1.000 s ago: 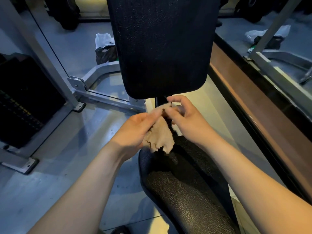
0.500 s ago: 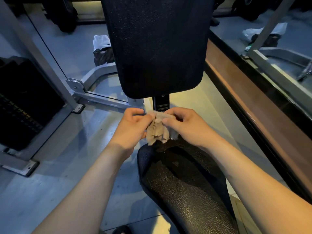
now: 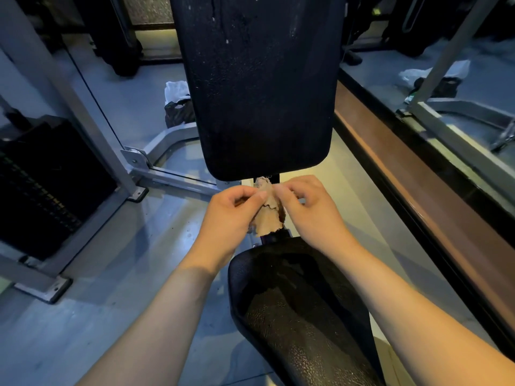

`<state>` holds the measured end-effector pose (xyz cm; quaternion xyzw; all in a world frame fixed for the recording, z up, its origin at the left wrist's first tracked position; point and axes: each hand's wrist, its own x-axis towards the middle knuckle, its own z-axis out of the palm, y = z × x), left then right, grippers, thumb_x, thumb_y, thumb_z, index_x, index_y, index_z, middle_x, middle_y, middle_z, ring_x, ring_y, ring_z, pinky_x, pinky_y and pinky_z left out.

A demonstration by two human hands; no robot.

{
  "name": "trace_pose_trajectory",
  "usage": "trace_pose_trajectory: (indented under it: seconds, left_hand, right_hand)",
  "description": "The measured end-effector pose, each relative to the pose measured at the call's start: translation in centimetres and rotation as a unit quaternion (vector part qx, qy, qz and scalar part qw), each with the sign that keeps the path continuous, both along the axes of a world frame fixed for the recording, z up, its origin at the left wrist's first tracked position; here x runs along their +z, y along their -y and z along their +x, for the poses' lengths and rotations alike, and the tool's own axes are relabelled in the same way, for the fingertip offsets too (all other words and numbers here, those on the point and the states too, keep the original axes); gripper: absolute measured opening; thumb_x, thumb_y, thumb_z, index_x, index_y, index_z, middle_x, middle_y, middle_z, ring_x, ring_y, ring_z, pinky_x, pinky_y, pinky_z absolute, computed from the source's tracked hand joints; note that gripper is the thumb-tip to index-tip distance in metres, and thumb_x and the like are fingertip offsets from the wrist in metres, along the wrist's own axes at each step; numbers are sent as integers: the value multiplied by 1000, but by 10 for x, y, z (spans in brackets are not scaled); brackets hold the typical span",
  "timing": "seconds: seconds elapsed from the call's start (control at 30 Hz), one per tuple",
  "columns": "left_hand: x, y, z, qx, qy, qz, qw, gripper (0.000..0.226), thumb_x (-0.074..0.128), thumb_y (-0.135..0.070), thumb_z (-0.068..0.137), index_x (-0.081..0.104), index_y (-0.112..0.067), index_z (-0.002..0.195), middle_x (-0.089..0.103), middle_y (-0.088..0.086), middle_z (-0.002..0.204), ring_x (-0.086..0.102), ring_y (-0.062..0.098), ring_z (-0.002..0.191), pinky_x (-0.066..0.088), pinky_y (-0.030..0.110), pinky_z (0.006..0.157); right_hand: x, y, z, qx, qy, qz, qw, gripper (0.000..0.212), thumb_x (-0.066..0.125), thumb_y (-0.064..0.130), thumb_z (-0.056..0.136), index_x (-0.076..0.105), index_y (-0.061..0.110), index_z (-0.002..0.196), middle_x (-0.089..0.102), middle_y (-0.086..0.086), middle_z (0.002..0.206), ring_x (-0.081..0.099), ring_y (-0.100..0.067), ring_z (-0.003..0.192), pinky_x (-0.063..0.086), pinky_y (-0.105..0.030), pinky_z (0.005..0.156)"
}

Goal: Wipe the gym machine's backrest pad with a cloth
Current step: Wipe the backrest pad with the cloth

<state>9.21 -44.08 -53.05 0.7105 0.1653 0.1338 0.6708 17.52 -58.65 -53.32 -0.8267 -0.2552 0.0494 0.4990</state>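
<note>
Pinching cloth (image 3: 267, 222) — left hand (image 3: 229, 218), right hand (image 3: 309, 213), curled

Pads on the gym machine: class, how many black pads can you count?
2. The backrest pad stands upright at top centre; the seat pad lies below it, toward the bottom edge. More may be hidden outside the view.

Cloth (image 3: 267, 215) between hands, below backrest pad (image 3: 259, 87), above seat (image 3: 301, 310)
</note>
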Motion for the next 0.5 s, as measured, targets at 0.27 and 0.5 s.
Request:
trace_pose_trajectory:
  seconds: [0.27,0.5]
  left_hand:
    - [88,-15,27,-26,-13,-99,995,32,45,-25,108,67,-2,107,77,19,101,76,30,93,62,38,79]
    - [137,-58,48,123,3,212,970,15,54,-15,93,57,-28,101,70,0,90,68,22,83,57,36,72]
  right_hand:
    - [52,-21,25,14,45,91,995,12,68,23,96,70,32,104,69,11,96,69,-12,91,61,-47,80]
    - [120,-21,89,-144,229,115,956,21,59,9,93,65,24,105,62,-4,107,54,-12,97,42,-18,85]
